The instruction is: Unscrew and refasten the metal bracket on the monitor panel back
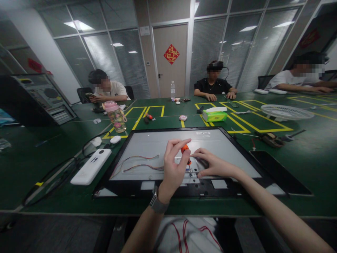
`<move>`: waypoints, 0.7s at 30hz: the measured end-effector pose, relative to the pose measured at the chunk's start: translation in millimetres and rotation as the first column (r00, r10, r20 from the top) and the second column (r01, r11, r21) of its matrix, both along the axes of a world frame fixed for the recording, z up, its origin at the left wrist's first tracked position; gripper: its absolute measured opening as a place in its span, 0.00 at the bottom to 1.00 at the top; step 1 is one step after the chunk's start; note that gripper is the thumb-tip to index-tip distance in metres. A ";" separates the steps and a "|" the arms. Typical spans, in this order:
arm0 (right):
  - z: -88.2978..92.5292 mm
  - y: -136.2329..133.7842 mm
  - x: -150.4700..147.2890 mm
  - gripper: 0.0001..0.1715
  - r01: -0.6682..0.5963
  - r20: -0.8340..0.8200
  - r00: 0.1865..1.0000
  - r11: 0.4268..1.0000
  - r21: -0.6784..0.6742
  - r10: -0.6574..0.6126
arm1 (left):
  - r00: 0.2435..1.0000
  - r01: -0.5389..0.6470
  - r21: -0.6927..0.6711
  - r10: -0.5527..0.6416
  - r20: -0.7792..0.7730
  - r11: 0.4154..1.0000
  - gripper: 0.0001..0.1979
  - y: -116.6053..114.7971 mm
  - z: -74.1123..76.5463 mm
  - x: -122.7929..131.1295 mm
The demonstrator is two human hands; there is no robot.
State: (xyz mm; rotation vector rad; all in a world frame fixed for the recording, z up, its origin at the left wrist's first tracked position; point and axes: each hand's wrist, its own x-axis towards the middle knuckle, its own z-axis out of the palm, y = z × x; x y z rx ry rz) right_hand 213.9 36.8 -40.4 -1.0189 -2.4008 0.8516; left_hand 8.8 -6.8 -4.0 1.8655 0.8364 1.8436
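A flat display panel (147,144) with a grey metal back and black frame lies on the table in front of me. My left hand (173,161), with a watch on its wrist, holds the orange handle of a screwdriver (185,149). The screwdriver stands nearly upright, its tip down at a small metal bracket (194,174) near the panel's front edge. Spread over the panel to the right of it is my right hand (214,164), its thumb and fingers touching down around the bracket. Thin wires (142,166) with small connectors run across the panel's left part.
A white power bank (91,167), black cables (52,179) and a pink-lided bottle (116,117) are left. A dark flat panel (280,172) and a caliper-like tool (273,138) lie right. Behind are a green tissue pack (214,116), a white round rack (286,111) and several seated people.
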 end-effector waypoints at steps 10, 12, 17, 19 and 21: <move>1.5 -0.2 0.1 0.44 0.001 0.014 1.000 1.000 -0.011 -0.001 | 0.999 -0.032 0.001 0.032 0.001 0.999 0.11 -0.2 0.2 0.2; 1.8 -0.4 0.1 0.43 0.006 0.016 1.000 1.000 -0.014 -0.006 | 1.000 0.017 -0.024 -0.017 0.010 1.000 0.15 -0.8 0.5 0.2; 3.0 -1.2 -0.1 0.43 0.007 0.021 1.000 1.000 -0.005 -0.007 | 1.000 0.015 -0.042 -0.014 0.028 0.999 0.14 -0.2 0.4 1.7; 3.2 -1.3 -0.2 0.43 0.002 0.015 1.000 1.000 -0.008 -0.002 | 1.000 -0.018 -0.043 0.019 0.016 0.999 0.13 0.1 0.2 1.9; 3.0 -1.2 -0.4 0.44 0.001 0.009 1.000 1.000 -0.011 -0.001 | 1.000 -0.006 -0.054 0.006 0.003 0.999 0.14 -0.1 0.3 1.5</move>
